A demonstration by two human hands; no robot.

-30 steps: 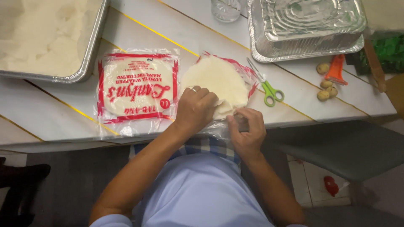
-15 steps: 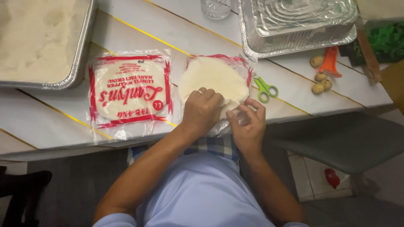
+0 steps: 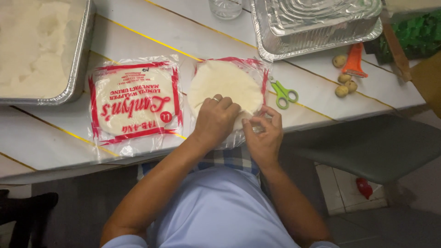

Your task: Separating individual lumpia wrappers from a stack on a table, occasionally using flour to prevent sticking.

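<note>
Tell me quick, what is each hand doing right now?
Left hand: lying flat, palm down, on the round wrapper stack, gripping nothing.
Right hand: fingertips pinching the stack's near edge.

Wrapper stack (image 3: 225, 82): pale cream, sitting in clear plastic with red border. Sealed pack (image 3: 133, 103): clear, red frame and red lettering over off-white rounds. Scissors (image 3: 284, 93): green handles. Foil trays (image 3: 317, 23): silver, ribbed. Peeler (image 3: 354, 59): orange. Table (image 3: 183, 36): white with thin yellow lines. Shirt (image 3: 220, 211): light blue; cloth (image 3: 229, 158) at the waist blue-white check.
</note>
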